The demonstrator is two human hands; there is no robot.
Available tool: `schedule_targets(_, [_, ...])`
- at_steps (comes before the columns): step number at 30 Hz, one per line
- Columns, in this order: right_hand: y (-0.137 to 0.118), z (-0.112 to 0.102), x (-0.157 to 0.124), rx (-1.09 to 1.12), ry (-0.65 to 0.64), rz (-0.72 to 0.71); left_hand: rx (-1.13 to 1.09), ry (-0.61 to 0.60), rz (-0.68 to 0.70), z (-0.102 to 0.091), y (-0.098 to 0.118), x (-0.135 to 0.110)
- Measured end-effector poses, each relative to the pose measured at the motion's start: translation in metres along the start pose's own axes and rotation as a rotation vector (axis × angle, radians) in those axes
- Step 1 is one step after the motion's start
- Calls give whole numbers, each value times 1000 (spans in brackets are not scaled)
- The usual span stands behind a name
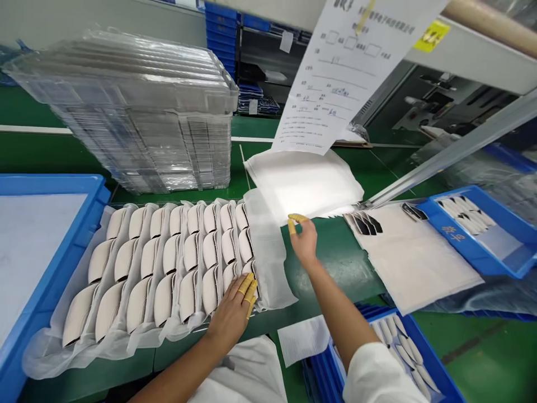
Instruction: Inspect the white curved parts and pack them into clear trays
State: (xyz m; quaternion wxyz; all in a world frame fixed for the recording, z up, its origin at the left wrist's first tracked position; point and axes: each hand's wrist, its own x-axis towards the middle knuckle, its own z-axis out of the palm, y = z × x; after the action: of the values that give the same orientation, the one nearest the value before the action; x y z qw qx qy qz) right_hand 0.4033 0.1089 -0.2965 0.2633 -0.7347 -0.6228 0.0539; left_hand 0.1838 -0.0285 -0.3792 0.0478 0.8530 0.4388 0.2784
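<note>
Left hand [229,316] spread flat on the rows of white curved parts [168,263] at lower left, right hand [304,240] at centre, narrow pinch, yellow finger cots [298,218], just below a white sheet [302,184], can't tell if gripping it

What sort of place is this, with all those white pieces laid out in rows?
It looks like a factory packing line: white curved pieces sit in rows in white sheeting on a green workbench, beside stacked clear plastic trays and blue plastic crates.
</note>
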Motion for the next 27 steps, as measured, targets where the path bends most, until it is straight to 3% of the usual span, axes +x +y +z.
schedule_targets(2, [2,-2,40,-99,-54,39,-7,23,1,-3,3,-1])
schedule_targets(5, [6,-2,74,-249,-168,99,0,15,5,-13,4,-18])
schedule_targets(11, [15,-4,90,-429,-335,172,60,1,87,-33,-12,-70])
schedule_targets(15, [16,-7,94,-455,-404,190,61,3,104,-33,-17,-75])
schedule_targets(21, [14,-15,102,-447,-360,211,99,28,158,-26,-15,-69])
schedule_targets(27, [8,-28,113,-293,-177,106,4,-32,117,-25,-10,-68])
